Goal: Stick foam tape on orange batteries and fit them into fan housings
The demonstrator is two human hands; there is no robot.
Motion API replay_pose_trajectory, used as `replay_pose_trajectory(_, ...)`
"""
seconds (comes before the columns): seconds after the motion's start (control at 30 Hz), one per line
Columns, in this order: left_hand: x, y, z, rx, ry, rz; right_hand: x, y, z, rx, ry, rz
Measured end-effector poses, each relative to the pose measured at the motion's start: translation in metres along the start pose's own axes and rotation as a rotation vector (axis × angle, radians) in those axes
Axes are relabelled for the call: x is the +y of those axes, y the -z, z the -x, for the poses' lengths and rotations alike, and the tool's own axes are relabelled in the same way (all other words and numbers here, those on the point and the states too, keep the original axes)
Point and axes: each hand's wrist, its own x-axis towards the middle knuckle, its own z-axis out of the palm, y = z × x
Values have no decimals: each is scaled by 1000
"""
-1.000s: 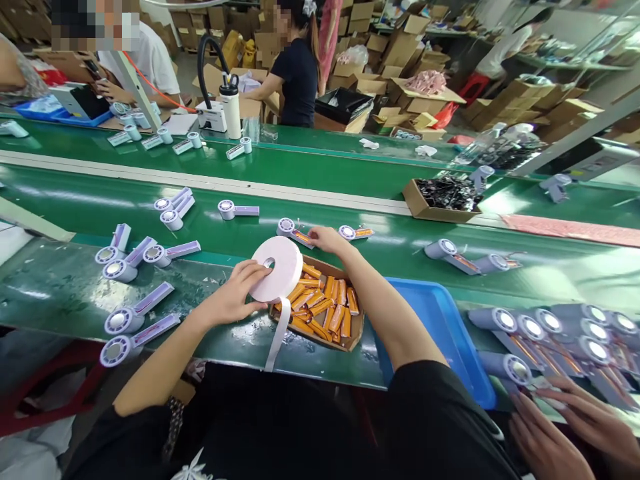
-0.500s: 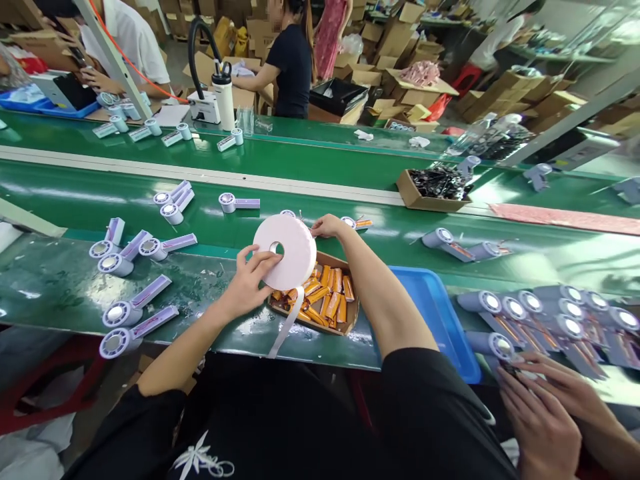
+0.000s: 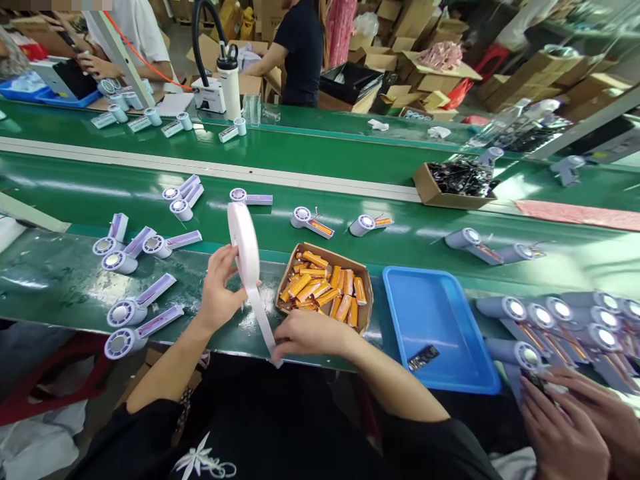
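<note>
The left hand [image 3: 223, 293] is gripping the roll [image 3: 245, 243], thumb on the near side and fingers at the left face. The roll is standing on edge, its broad faces turning left and right, and it is sitting left of the box [image 3: 369, 313] of batteries [image 3: 301, 287].

The relation that is mattering most is between the right hand [image 3: 313, 332] and the strip [image 3: 263, 320]. The strip is hanging from the near side of the roll, its long axis slanting from far left to near right, and its loose end is lying at the table's [image 3: 50, 273] near edge. The right hand is coming across from the right, in front of the box, its fingers pointing left. Its fingertips are apparently meeting the strip just above the loose end; whether they are pinching it or only resting against it, I cannot tell. From this hand, the roll is lying far and left, so the right hand is the nearer one to the loose end, while the left is holding the other end of the line.

The tray [image 3: 430, 313] is lying farther right, well apart from the strip.
</note>
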Motion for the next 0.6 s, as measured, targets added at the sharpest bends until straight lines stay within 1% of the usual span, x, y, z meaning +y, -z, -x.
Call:
replay_pose_trajectory(0.03,-3,0,3,-6,72,47,5,9,3,48,-35,82)
replay_pose_trajectory(0.07,-6,-1,6,-11,119,70,12,20,6,152,-101,157)
replay_pose_trajectory(0.13,-10,-5,11,-34,137,49,29,43,10,433,-302,325)
replay_pose_trajectory(0.17,-11,-9,13,-60,127,21,38,53,10,538,-409,414)
replay_pose_trajectory(0.2,-11,-13,15,-93,109,-5,47,61,9,593,-498,486)
replay_pose_trajectory(0.23,-11,-17,16,-127,88,-29,56,67,7,603,-557,531)
replay_pose_trajectory(0.27,-11,-22,17,-159,64,-49,63,71,5,589,-585,544)
replay_pose_trajectory(0.33,-11,-29,18,-199,9,-81,74,76,4,557,-586,527)
replay_pose_trajectory(0.37,-11,-32,18,-201,-22,-94,78,78,6,565,-576,500)
replay_pose_trajectory(0.4,-11,-34,19,-196,-51,-106,80,79,10,606,-560,436)
replay_pose_trajectory(0.47,-12,-34,20,-172,-105,-134,80,80,22,785,-475,174)
replay_pose_trajectory(0.53,-12,-32,20,-151,-147,-181,73,77,35,983,-317,-192)
replay_pose_trajectory(0.57,-12,-31,20,-147,-169,-212,68,74,40,1043,-235,-350)
replay_pose_trajectory(0.6,-11,-31,20,-147,-191,-245,60,69,43,1062,-168,-457)
